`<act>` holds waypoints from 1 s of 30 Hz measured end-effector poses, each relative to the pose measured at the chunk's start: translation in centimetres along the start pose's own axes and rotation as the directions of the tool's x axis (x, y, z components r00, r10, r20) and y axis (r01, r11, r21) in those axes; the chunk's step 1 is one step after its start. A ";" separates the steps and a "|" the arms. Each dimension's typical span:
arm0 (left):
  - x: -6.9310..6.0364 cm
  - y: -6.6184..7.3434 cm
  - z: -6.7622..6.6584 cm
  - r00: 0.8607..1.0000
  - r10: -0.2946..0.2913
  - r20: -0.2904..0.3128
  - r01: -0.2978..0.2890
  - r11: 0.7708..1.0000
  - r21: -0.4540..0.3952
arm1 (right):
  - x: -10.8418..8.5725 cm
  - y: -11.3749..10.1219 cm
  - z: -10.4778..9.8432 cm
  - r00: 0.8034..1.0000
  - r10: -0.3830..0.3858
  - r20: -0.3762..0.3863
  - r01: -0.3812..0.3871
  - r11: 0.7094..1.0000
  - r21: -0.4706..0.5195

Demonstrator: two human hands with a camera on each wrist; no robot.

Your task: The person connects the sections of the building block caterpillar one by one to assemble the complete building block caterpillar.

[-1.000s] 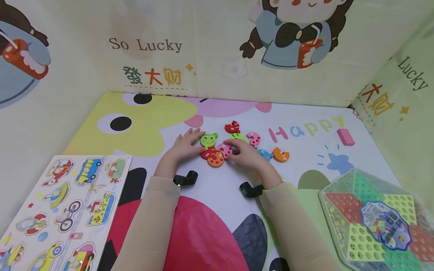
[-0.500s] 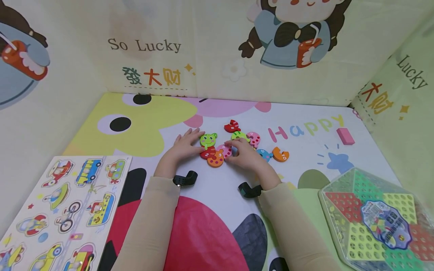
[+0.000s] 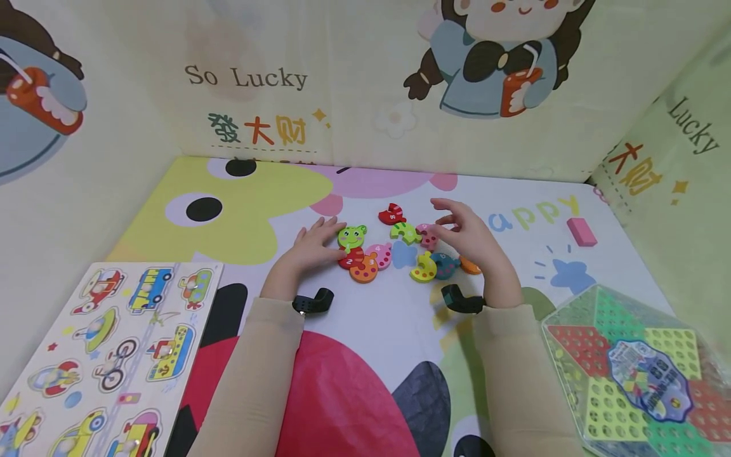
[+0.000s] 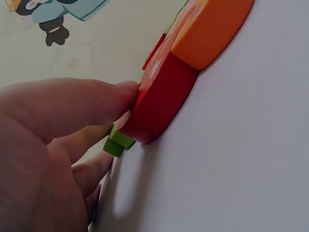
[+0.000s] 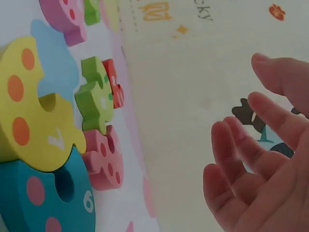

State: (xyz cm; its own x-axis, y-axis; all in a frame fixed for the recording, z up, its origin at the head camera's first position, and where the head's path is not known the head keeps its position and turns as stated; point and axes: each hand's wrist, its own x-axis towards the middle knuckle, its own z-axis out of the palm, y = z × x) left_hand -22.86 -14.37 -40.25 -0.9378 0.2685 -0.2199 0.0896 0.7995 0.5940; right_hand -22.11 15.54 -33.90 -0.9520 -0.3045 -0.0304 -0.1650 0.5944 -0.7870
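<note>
My left hand (image 3: 311,249) lies beside a joined row of number puzzle pieces, its thumb touching the red piece (image 4: 161,96) and its fingers by the green frog-head piece (image 3: 351,237). An orange piece (image 3: 364,269) and a pink spotted piece (image 3: 379,254) continue that row. My right hand (image 3: 471,235) is raised above the table with loosely bent fingers, holding nothing. Near it lie a yellow piece (image 5: 19,96) touching a blue piece (image 5: 43,198), a second pink piece (image 5: 107,157), a light green piece (image 3: 405,232), a red striped piece (image 3: 391,214) and a partly hidden orange piece (image 3: 470,265).
A vehicle puzzle board (image 3: 120,362) lies at the left. At the right stands a clear box (image 3: 622,381) with coloured pegboards. A pink block (image 3: 582,232) sits at the back right. A printed curtain (image 3: 354,82) hangs behind the table.
My right hand has left the pink piece in the joined row and moved right and up, uncovering the yellow piece. My left hand has stayed in place.
</note>
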 end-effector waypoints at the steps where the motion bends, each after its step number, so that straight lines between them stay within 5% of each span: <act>1: 0.0 0.0 0.0 1.000 0.000 0.004 0.000 1.000 0.003 | 0.2 0.0 -0.1 1.000 0.008 -0.001 -0.008 1.000 -0.011; 9: -0.1 0.1 0.2 1.000 0.024 0.016 -0.024 1.000 -0.015 | 2.2 1.3 1.3 0.984 0.054 0.171 -0.059 0.998 0.023; 20: -0.1 -0.1 0.7 1.000 0.010 0.015 -0.010 1.000 -0.003 | 3.7 3.2 2.8 0.963 0.145 0.225 -0.125 0.987 -0.104; 30: -0.1 0.1 0.1 1.000 0.021 -0.003 -0.021 1.000 0.003 | 4.6 3.7 3.0 0.969 0.013 0.246 0.048 0.969 -0.242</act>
State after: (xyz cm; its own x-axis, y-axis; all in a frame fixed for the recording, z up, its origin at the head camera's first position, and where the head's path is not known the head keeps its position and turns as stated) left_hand -22.69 -14.28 -40.27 -0.9369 0.2831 -0.2050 0.1098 0.7953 0.5962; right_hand -26.35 14.10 -38.82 -0.8613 -0.4706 -0.1917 -0.2680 0.7412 -0.6154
